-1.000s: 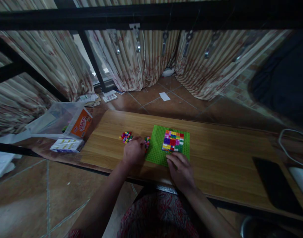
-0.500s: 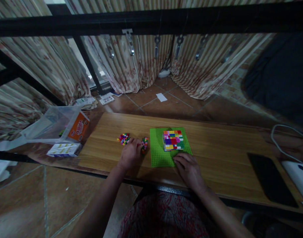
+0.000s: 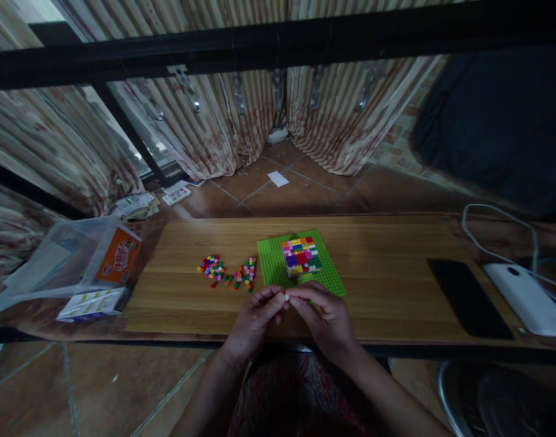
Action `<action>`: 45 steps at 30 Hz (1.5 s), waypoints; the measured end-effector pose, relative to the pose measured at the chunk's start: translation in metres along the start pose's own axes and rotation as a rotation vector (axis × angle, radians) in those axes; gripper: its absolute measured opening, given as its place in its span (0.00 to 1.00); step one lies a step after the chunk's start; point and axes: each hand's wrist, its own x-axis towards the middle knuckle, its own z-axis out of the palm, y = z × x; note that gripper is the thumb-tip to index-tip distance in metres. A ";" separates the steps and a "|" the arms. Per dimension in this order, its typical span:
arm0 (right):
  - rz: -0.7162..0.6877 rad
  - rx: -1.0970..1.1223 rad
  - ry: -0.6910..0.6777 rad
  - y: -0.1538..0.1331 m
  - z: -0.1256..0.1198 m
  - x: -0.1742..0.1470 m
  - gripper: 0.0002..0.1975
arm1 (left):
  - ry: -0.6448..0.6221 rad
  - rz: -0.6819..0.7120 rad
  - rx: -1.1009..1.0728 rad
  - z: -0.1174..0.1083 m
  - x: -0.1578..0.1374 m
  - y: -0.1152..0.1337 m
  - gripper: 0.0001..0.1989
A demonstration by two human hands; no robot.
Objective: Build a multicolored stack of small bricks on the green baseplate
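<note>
Between the fingertips of my two hands is a small white building brick (image 3: 287,297). My left hand (image 3: 258,317) pinches it from one side and my right hand (image 3: 324,317) from the other, just in front of the green baseplate (image 3: 271,252). On that baseplate stands a square block of multicoloured bricks (image 3: 300,255), stacked in layers. Loose coloured bricks lie left of the baseplate in two joined piles, one pile (image 3: 211,267) farther left and another pile (image 3: 246,274) nearer the plate.
The wooden table (image 3: 378,261) carries a black phone-like slab (image 3: 469,297) at right, beside a white device (image 3: 528,297) with a cable. Left of the table are a clear plastic bin (image 3: 68,249) and a small box (image 3: 93,304). A dark bar (image 3: 241,51) crosses overhead.
My left hand has come away from the loose bricks and met my right hand before the baseplate, with a white brick now between them. The view has shifted somewhat.
</note>
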 end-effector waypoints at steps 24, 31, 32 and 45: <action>-0.039 -0.437 0.087 0.061 -0.061 0.056 0.09 | 0.391 0.445 0.950 0.009 0.066 -0.043 0.29; 0.132 -0.189 0.213 0.072 -0.058 0.058 0.06 | 0.403 0.368 1.062 0.005 0.072 -0.050 0.29; 0.161 -0.150 0.247 0.073 -0.056 0.058 0.07 | 0.402 0.364 1.066 0.005 0.072 -0.051 0.29; 0.269 0.086 0.434 0.073 -0.041 0.057 0.14 | 0.394 0.346 1.040 0.004 0.071 -0.054 0.31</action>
